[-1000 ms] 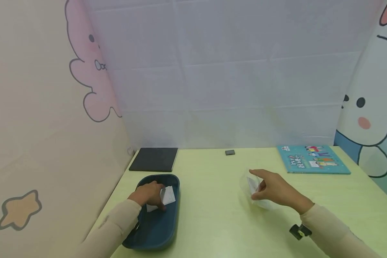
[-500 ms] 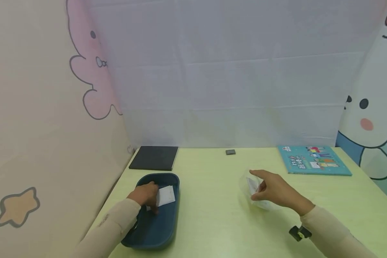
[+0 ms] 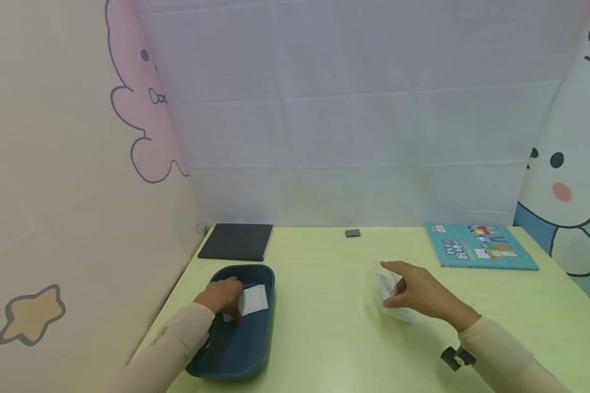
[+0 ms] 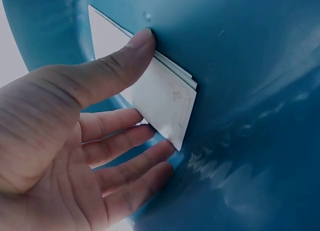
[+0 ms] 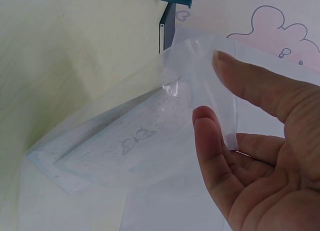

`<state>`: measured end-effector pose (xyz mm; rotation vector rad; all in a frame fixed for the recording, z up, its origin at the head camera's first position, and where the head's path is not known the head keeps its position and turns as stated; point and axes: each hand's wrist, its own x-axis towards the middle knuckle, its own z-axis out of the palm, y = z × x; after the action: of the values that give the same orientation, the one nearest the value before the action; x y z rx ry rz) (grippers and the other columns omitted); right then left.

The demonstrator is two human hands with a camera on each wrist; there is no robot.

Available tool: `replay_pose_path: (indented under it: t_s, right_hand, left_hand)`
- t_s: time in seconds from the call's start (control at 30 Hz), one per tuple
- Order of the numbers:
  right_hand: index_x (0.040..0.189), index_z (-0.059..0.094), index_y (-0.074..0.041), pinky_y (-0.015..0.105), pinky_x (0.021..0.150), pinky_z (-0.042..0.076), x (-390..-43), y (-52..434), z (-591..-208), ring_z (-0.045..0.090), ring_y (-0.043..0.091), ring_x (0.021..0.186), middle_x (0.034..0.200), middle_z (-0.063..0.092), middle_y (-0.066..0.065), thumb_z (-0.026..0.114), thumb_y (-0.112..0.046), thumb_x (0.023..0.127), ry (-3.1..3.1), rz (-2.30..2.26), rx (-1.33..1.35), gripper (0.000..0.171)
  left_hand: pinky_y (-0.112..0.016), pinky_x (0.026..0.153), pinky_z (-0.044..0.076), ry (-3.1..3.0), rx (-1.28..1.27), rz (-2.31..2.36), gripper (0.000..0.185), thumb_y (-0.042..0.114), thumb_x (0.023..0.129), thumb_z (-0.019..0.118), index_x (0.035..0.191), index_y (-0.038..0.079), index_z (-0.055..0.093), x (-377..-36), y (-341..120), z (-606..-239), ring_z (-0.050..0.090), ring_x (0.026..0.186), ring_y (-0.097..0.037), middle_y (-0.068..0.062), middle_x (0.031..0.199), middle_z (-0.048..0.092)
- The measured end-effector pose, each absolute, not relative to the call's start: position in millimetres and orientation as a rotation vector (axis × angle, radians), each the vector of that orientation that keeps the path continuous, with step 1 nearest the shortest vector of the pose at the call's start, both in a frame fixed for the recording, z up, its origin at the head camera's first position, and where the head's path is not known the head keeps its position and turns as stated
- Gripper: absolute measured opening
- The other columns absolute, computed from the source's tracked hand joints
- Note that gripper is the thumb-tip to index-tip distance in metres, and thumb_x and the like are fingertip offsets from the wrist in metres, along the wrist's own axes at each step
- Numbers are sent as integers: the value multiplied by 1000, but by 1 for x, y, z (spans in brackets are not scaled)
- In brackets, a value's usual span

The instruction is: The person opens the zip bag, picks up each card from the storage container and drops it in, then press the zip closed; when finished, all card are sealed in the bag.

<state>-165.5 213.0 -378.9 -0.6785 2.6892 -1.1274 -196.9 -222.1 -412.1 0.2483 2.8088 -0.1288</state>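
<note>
A small stack of white cards [image 4: 157, 93] with a faint printed border lies in a dark blue basin [image 3: 246, 349]. My left hand [image 3: 223, 295] reaches into the basin. In the left wrist view its thumb [image 4: 112, 73] rests over one edge of the stack, and the fingertips meet the opposite edge. My right hand [image 3: 420, 286] holds a clear plastic bag [image 5: 200, 56] by its mouth, with the thumb and index finger spread apart. Inside the bag sits a folded whitish paper piece [image 5: 145, 126] with a butterfly print.
Behind the basin lies a black notebook [image 3: 236, 242]. A small grey block [image 3: 352, 233] is near the back wall. At the right rear is a blue picture book [image 3: 482, 245]. The pale yellow table [image 3: 319, 305] stretches between both hands, with walls around it.
My left fingers have shifted left across the cards, showing more of their white surface. The right hand and the bag have stayed in place.
</note>
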Motion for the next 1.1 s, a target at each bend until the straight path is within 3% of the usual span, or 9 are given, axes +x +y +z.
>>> replay_pose_path:
  t_s: [0.2,0.5,0.87,1.1]
  right_hand:
    - [137,34,-4,26,61,47,-165,212,-380,57,11,70,83,59,0,78,-26,69,2682,-1131,-681,84]
    - [137,34,-4,27,60,46,-167,213,-380,57,13,71,84,59,2,78,-28,69,2689,-1131,-665,85]
    - [137,35,-4,27,61,46,-169,210,-382,58,11,70,84,60,1,78,-26,68,2691,-1137,-677,84]
    - [137,35,-4,27,61,46,-170,209,-381,58,11,70,84,60,2,78,-24,69,2691,-1132,-670,83]
  left_hand:
    - [-45,72,45,2774,205,-99,51,33,53,86,91,9,62,-197,-226,-412,50,74,-19,-3,89,52]
    - [-38,60,43,2791,156,84,50,28,55,86,94,9,60,-197,-233,-397,51,66,-17,0,76,53]
    - [-40,72,46,2857,188,295,78,23,57,86,124,6,51,-198,-235,-376,51,85,-22,-10,106,52]
    - [-40,72,46,2877,245,404,78,22,56,86,125,10,51,-202,-231,-370,50,89,-21,-9,113,51]
